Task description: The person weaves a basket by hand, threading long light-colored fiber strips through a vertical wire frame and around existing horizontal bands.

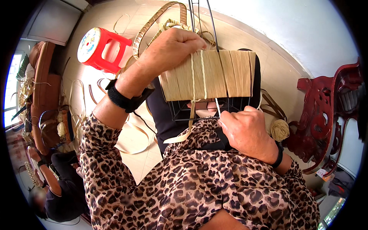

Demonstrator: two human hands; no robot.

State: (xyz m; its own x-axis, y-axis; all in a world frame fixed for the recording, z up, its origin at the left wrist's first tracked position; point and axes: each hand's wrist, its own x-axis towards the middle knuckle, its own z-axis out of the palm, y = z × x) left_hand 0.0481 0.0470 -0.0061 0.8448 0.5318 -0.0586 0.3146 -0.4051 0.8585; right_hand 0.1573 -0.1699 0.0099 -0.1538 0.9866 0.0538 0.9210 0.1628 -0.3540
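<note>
A black wire frame [180,111] rests across my lap, its upper part wrapped side by side with flat tan strips [237,73]. Two pale cords [203,73] run up over the wrapped strips. My left hand [174,46] is closed at the panel's far edge, fingertips where the cords reach that edge; what they pinch is hidden. My right hand [248,126] grips a white cord [217,106] below the panel's near edge, the cord rising taut from its fingers toward the panel. A loose tan strip [188,132] hangs from the near edge between my hands.
At the left stands a red plastic stool [103,50]. Woven handle-like bands [153,23] lie beyond the frame, loose strips [134,149] on the floor. A ball of cord [280,130] sits near a carved dark-red chair [322,111]. Another person [63,195] works at the lower left.
</note>
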